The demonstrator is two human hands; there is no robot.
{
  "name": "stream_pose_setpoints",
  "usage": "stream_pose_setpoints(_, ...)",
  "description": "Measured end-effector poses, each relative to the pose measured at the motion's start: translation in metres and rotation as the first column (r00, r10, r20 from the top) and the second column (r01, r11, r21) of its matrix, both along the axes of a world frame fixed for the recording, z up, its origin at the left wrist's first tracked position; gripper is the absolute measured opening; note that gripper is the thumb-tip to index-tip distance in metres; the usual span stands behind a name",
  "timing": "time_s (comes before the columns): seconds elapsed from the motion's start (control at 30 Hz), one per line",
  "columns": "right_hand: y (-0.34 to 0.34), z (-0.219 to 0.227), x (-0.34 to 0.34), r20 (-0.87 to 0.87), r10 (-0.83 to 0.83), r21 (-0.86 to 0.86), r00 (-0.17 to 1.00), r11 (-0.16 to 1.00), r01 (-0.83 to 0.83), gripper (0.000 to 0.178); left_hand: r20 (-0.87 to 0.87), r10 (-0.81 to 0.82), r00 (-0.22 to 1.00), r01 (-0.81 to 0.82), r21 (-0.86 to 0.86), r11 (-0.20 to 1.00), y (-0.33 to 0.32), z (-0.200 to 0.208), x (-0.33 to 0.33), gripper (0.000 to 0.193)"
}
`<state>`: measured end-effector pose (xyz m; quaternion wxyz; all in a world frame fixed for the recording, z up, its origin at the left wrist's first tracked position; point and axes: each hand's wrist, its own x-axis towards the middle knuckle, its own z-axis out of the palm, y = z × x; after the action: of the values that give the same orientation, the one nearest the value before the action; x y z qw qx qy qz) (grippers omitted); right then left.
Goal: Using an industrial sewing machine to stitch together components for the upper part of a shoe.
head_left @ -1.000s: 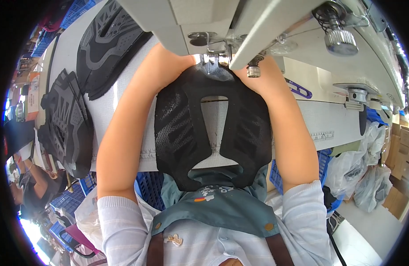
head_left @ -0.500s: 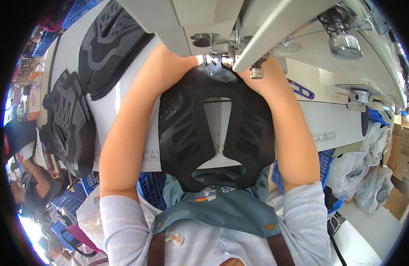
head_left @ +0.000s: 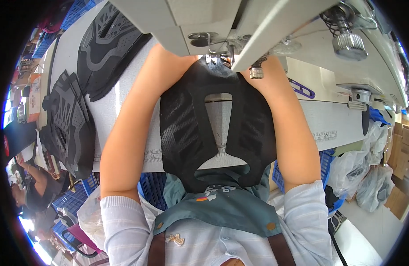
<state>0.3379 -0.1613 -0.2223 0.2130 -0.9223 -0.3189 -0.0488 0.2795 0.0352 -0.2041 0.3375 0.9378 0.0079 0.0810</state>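
Note:
A black shoe upper (head_left: pixel 182 124) lies flat under the sewing machine head, its far edge at the metal presser foot (head_left: pixel 218 62). Its two sides curve around a central opening and its near ends hang over the table edge onto my apron. My left hand (head_left: pixel 174 64) rests at the upper's far left edge. On the far right edge is my right hand (head_left: pixel 265 73). The fingers of both hands are hidden by the machine head (head_left: pixel 204 17) and its parts, so their grip does not show.
Stacked grey-black shoe uppers (head_left: pixel 109 53) lie at the far left of the white table (head_left: pixel 120 102), with another pile (head_left: pixel 69 124) nearer. A purple tool (head_left: pixel 302 88) lies right of my hand. Blue crates (head_left: pixel 153 188) and plastic bags (head_left: pixel 373 186) stand below. A person (head_left: pixel 38 186) sits at the left.
The shoe upper has shifted very slightly to the right, turning a little at the presser foot. Both hands stay beside it in nearly the same places.

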Motion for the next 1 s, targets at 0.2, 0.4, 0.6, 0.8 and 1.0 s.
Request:
stream_pose_setpoints(0.2, -0.005, 0.012, -0.006, -0.100, -0.011, -0.078, 0.995, 0.997, 0.004, 0.023, 0.062, -0.019, 0.998, 0.018, 0.029, 0.999, -0.004, 0.008, -0.004, 0.026)
stream_pose_setpoints(0.4, 0.002, 0.035, -0.005, -0.452, -0.142, -0.087, 0.881, 0.990, 0.115, 0.027, -0.016, -0.082, 0.996, 0.076, -0.243, 0.967, 0.008, 0.001, 0.005, 0.028)
stream_pose_setpoints(0.6, 0.005, 0.045, -0.011, -0.511, -0.186, -0.043, 0.839, 0.981, 0.191, 0.026, -0.114, -0.006, 0.993, -0.019, -0.224, 0.974, -0.002, 0.023, -0.006, 0.030)
stream_pose_setpoints(0.8, 0.000, 0.029, -0.005, -0.465, -0.136, -0.068, 0.875, 0.991, 0.118, 0.028, -0.076, -0.005, 0.997, -0.013, -0.238, 0.971, -0.005, 0.026, -0.009, 0.030)
stream_pose_setpoints(1.0, 0.000, 0.035, -0.011, -0.401, -0.071, -0.008, 0.913, 0.997, 0.074, 0.027, -0.195, 0.047, 0.980, -0.096, -0.253, 0.963, -0.008, 0.029, -0.011, 0.029)
